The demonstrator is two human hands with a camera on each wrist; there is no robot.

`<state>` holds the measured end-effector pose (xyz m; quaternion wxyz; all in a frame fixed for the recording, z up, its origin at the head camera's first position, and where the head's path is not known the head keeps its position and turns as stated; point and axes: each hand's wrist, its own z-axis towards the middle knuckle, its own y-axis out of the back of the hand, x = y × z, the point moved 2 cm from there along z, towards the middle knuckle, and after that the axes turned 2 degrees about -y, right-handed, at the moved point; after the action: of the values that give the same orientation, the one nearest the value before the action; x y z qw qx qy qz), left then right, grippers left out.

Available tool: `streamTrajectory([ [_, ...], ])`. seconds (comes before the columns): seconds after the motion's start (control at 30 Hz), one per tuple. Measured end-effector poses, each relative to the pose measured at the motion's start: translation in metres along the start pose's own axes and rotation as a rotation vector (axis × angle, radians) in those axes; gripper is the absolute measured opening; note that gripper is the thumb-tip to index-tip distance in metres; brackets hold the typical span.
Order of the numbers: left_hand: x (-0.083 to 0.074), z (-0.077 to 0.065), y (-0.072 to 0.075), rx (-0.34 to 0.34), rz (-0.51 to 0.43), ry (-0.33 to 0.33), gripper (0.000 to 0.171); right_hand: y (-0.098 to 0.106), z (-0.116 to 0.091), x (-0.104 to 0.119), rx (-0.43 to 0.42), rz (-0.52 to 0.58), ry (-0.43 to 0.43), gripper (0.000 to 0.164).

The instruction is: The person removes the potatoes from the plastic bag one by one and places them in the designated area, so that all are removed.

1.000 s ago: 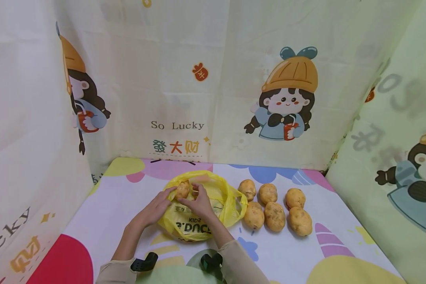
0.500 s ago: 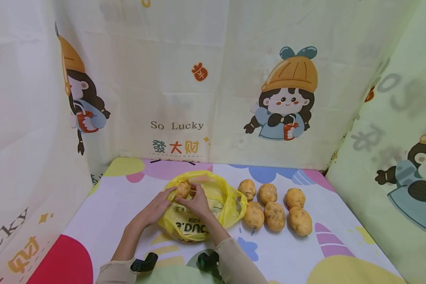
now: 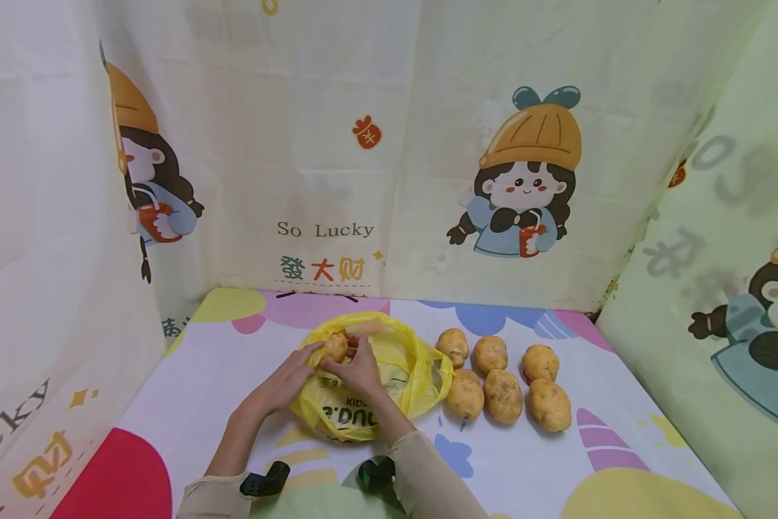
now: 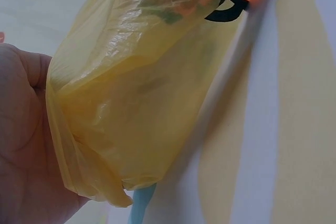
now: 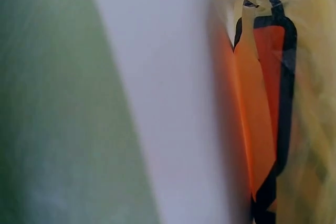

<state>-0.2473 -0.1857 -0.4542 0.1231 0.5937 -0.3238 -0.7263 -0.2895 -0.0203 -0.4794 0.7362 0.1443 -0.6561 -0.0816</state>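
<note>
A yellow plastic bag [image 3: 408, 353] with dark lettering lies on its side, mouth up, left of the table's middle. One potato [image 3: 334, 347] sits at the bag's left inner side. My right hand [image 3: 361, 371] reaches over the bag, thumb and fingers gripping that potato from the right. At the bag's left rim, my left hand [image 3: 288, 380] holds the edge, its fingertips close beside the potato. The left wrist view has the palm against the bag [image 4: 131, 114], fingertips hidden behind the film. Only the bag's orange print [image 5: 268, 103] appears in the right wrist view; the hand is outside it.
Right of the bag, several potatoes [image 3: 502, 396] stand in pairs on the patterned tablecloth [image 3: 486, 461]. The nearest ones lie right by the bag's handle [image 3: 442, 375]. Printed cloth walls [image 3: 414, 180] enclose the table at the back and both sides.
My right hand has shifted slightly left and its fingers have come in against the potato. The left hand and the other potatoes stay in place.
</note>
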Motion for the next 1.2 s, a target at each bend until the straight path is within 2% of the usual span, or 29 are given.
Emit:
streamTrajectory([
  [0.93, -0.0010, -0.0006, 0.0007, 0.006, -0.024, 0.015, 0.060, -0.0002, 0.0002, -0.0030, -0.018, -0.065, 0.016, 0.064],
  [1.2, -0.0017, -0.0010, 0.0009, 0.002, -0.023, -0.008, 0.059, 0.0077, -0.0065, -0.0017, 0.002, -0.062, 0.029, 0.060],
])
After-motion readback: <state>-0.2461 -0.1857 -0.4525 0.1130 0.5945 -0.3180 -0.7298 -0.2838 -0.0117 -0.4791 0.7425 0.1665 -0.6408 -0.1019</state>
